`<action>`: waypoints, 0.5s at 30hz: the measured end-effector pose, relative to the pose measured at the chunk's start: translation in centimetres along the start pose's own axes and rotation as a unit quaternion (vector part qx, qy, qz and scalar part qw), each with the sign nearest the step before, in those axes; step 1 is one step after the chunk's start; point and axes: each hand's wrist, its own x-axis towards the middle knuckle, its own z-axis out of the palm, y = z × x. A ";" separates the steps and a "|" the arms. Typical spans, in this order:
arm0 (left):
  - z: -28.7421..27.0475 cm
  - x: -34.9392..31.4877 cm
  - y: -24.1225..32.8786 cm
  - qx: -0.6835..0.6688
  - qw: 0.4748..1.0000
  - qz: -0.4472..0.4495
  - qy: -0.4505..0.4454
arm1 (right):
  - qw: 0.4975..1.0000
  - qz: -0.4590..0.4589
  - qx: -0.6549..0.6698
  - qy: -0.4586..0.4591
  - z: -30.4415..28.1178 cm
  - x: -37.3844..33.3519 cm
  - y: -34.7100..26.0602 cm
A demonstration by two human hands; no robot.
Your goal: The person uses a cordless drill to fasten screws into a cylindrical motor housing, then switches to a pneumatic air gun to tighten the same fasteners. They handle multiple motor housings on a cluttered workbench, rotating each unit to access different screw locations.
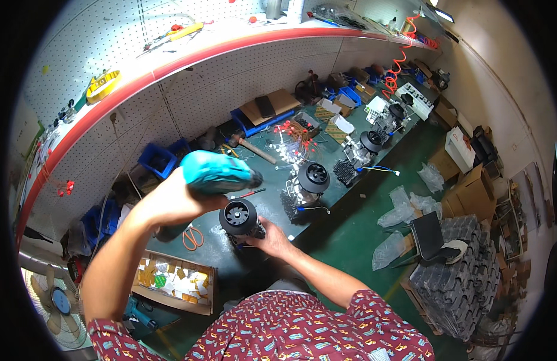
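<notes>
My left hand is wrapped round a teal power screwdriver, its dark nose pointing right. Just below the tool, a motor unit with a black fan wheel stands on the green bench, fan side up. My right hand grips the side of this unit, with the fingers partly hidden behind it. A similar motor with a black fan stands to the right, and another motor unit sits farther along. The driver's nose is apart from the fan.
Orange-handled scissors lie left of the motor. A hammer and loose wires with red ends lie behind. A carton of small parts stands at the near left. A red-edged shelf overhangs the bench; a coiled orange hose hangs far right.
</notes>
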 end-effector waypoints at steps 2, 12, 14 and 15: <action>0.6 -2.4 -1.1 -0.041 0.994 -0.072 0.078 | 0.998 -0.040 -0.047 -0.008 -2.4 -0.6 -0.3; 8.4 -5.2 -6.6 -0.044 0.897 -0.210 0.388 | 0.944 -0.069 -0.032 0.322 -30.4 28.3 14.0; 9.5 -4.1 -5.7 -0.067 0.866 -0.293 0.400 | 0.946 -0.024 -0.107 0.306 -31.9 34.3 21.3; 10.0 -3.4 -4.6 -0.041 0.860 -0.294 0.416 | 0.943 0.018 -0.176 0.281 -30.9 36.2 22.3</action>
